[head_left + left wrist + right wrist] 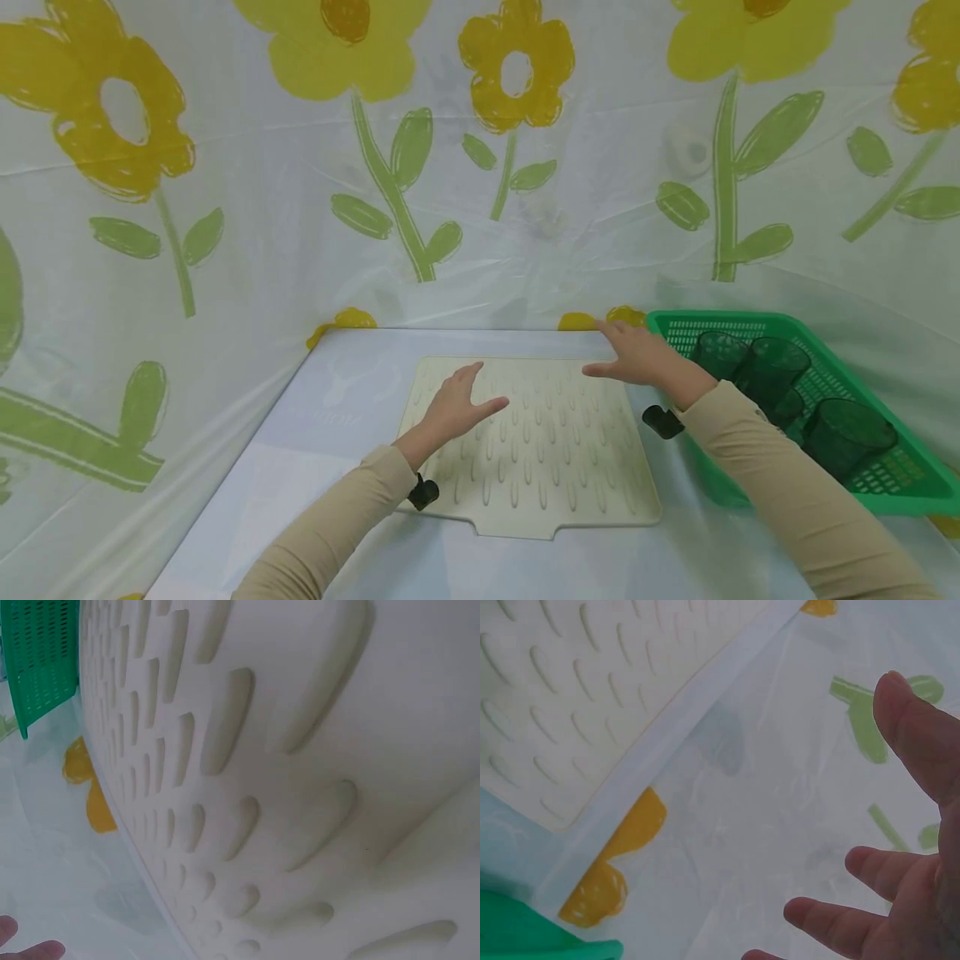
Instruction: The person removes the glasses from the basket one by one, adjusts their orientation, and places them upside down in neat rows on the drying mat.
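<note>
A cream draining mat with raised oval ridges and a spout-like tab at its front edge lies on the white table. Over its left part is my left hand, thumb and fingers spread, holding nothing. My right hand hovers past the mat's far right corner, fingers apart and nothing in its grasp; the right wrist view has its spread fingers at the right side. To the right stands a green plastic basket, partly hidden behind the right forearm. Several dark green-looking glasses sit inside it.
A white cloth curtain printed with yellow flowers hangs right behind the table and along its left side. The white tabletop extends left of the mat. A black wrist camera is strapped under the right wrist.
</note>
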